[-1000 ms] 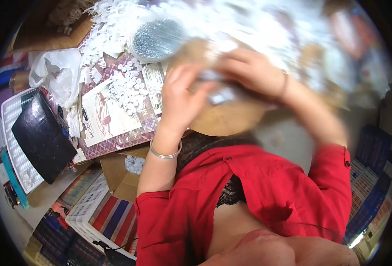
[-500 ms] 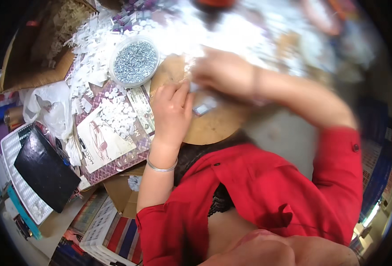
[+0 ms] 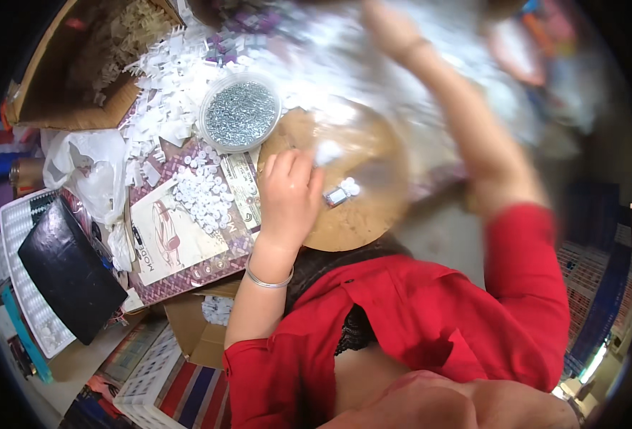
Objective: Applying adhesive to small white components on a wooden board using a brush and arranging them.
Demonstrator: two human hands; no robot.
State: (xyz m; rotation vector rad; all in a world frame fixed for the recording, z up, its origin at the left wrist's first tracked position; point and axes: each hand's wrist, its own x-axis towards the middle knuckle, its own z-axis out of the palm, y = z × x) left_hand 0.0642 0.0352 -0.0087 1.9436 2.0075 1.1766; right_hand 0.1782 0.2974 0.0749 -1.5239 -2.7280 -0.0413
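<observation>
My left hand [image 3: 289, 189] rests on the left part of a round brown board [image 3: 355, 232], its fingers curled with their tips mostly hidden. Whatever they hold, if anything, cannot be made out. A blurred white piece [image 3: 327, 151] lies just beyond these fingers. To their right on the board sits a small rectangular piece [image 3: 336, 196], with small white round pieces [image 3: 350, 186] beside it. My right hand [image 3: 391, 32] is stretched far forward over the white heap at the back, its fingers smeared by motion and partly cut off.
Beyond my left hand stands a round clear tub [image 3: 241, 112] of small silvery metal pieces. White round caps [image 3: 203, 193] lie left of the board. White plastic parts [image 3: 162, 96] heap up near an open cardboard box [image 3: 112, 107]. A white plastic bag [image 3: 91, 171] hangs at the left edge.
My right hand has left the board beside my left hand and swung far forward. The small white round pieces now show on the board. My left hand stays in nearly the same place.
</observation>
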